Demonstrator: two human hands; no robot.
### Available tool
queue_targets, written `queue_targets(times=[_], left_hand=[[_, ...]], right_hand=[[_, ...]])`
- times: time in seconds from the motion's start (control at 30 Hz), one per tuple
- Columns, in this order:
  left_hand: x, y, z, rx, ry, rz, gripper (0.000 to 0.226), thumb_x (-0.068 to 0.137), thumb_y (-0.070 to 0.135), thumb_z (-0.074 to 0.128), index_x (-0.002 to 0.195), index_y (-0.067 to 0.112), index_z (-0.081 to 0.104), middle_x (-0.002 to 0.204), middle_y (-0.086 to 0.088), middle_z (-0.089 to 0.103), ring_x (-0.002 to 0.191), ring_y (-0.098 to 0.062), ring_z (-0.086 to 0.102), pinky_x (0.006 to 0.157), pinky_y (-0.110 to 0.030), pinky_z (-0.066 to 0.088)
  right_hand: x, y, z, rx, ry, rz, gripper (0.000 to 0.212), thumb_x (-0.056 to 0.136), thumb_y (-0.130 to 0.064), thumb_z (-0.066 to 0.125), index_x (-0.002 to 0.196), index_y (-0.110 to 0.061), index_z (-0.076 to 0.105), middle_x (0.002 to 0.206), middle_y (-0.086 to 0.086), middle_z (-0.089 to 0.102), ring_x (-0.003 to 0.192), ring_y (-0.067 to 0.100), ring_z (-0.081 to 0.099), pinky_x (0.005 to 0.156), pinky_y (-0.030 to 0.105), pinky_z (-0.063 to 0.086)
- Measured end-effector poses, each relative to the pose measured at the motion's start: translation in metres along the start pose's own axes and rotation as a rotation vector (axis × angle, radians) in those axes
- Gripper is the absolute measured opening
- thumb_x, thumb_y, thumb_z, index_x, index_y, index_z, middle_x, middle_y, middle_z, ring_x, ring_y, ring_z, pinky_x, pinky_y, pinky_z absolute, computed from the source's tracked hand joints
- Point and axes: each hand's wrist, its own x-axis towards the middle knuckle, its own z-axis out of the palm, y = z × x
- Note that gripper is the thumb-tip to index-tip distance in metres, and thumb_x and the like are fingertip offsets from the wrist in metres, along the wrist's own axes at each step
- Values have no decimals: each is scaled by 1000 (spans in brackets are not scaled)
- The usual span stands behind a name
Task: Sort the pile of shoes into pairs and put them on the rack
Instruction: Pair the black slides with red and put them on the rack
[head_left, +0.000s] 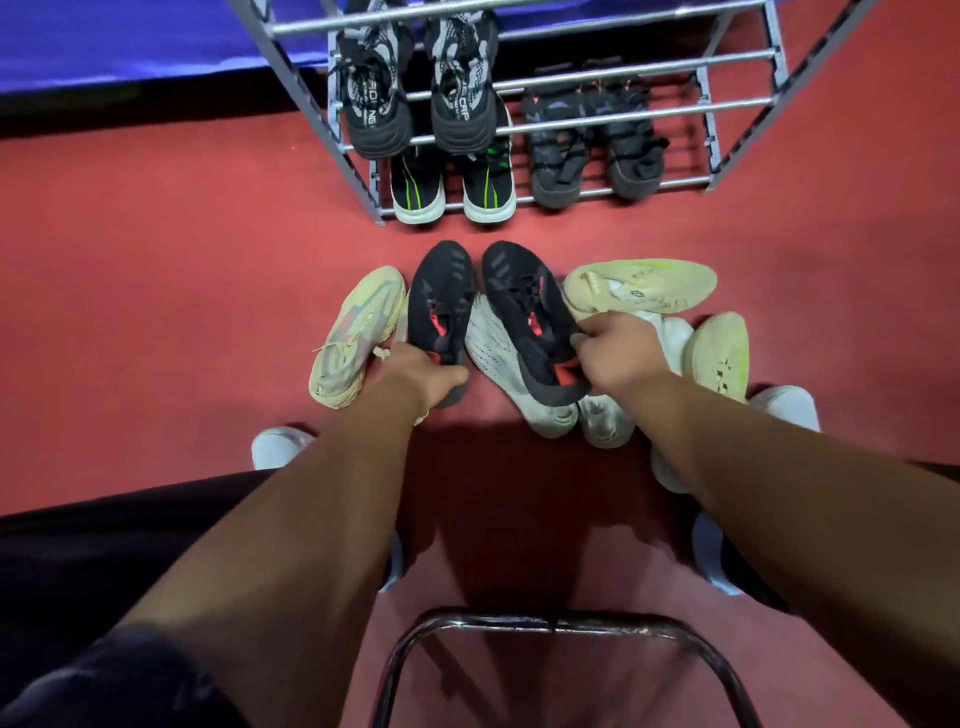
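Left hand (415, 371) grips one black-red shoe (441, 306) at the heel, right hand (615, 348) grips its match (524, 306). Both toes point at the rack (597, 78), above the pale shoes (639, 286) on the floor (156, 260).

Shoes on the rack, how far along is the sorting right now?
Three pairs sit on the rack: grey-black pair, green-striped pair, dark pair. In hand: the left hand and right hand each grip one black-red shoe. Left: cream shoes and white shoes still on the floor.
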Motion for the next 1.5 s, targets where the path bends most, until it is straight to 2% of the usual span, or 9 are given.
queue_targets(times=[0.07, 0.23, 0.43, 0.67, 0.83, 0.93, 1.17, 1.3, 1.5], left_hand=[[8, -6, 14, 63, 9, -6, 68, 59, 47, 81, 115, 13, 62, 109, -5, 75, 102, -27, 73, 87, -29, 57], [12, -16, 38, 177, 29, 19, 82, 84, 44, 76, 144, 2, 40, 146, -19, 48, 134, -34, 52, 106, -34, 45], [18, -19, 57, 193, 63, 34, 112, 74, 66, 73, 148, -2, 26, 144, -20, 36, 134, -41, 48, 110, -48, 46], [30, -14, 61, 264, 107, 24, 140, 58, 72, 87, 152, -6, 18, 144, -18, 33, 135, -32, 43, 108, -45, 47], [31, -12, 64, 202, 114, -19, 146, 62, 65, 85, 159, -6, 1, 149, -18, 29, 137, -39, 43, 108, -48, 47], [26, -18, 58, 147, 161, 25, 139, 69, 59, 81, 163, -1, -2, 159, -17, 28, 143, -43, 34, 118, -48, 35], [11, -18, 17, 160, 225, 94, 105, 63, 57, 76, 147, 8, 35, 148, -13, 46, 137, -38, 41, 115, -44, 37], [-11, 2, -14, 131, 195, 89, 98, 64, 57, 78, 141, 7, 43, 142, -15, 47, 136, -35, 43, 115, -46, 41], [-52, 21, -48, 19, 134, 59, 59, 44, 59, 75, 89, 21, 71, 87, 0, 74, 85, -22, 72, 81, -37, 63]], right_hand=[[0, -9, 21, -59, -12, -22, 23, 92, -18, 57, 102, -13, 76, 96, 13, 76, 96, 35, 71, 87, 40, 58], [6, -12, 57, -247, -91, -20, 40, 98, -19, 55, 134, -2, 57, 137, 19, 52, 126, 39, 57, 104, 38, 44], [14, -11, 87, -387, 10, 4, 82, 81, -66, 69, 129, -5, 43, 132, 16, 37, 125, 40, 50, 100, 52, 51], [25, -6, 105, -239, 139, 99, 105, 66, -62, 87, 137, -3, 37, 134, 15, 39, 123, 35, 54, 102, 44, 48], [32, 9, 101, -242, 28, 150, 115, 61, -73, 87, 139, -2, 41, 136, 17, 47, 125, 36, 55, 102, 45, 48], [35, 6, 93, -206, 10, 169, 112, 61, -72, 86, 138, -2, 44, 136, 18, 53, 127, 37, 57, 103, 44, 51], [21, -16, 66, -75, -2, 225, 85, 50, -60, 78, 117, -9, 61, 113, 9, 70, 100, 29, 70, 84, 34, 59], [10, -37, 41, -16, -102, 195, 49, 68, -50, 82, 98, -13, 72, 89, 3, 71, 83, 22, 69, 71, 30, 52], [-27, -57, -14, -91, -151, 136, 38, 69, -44, 85, 89, -13, 74, 85, 5, 72, 75, 19, 67, 60, 28, 50]])
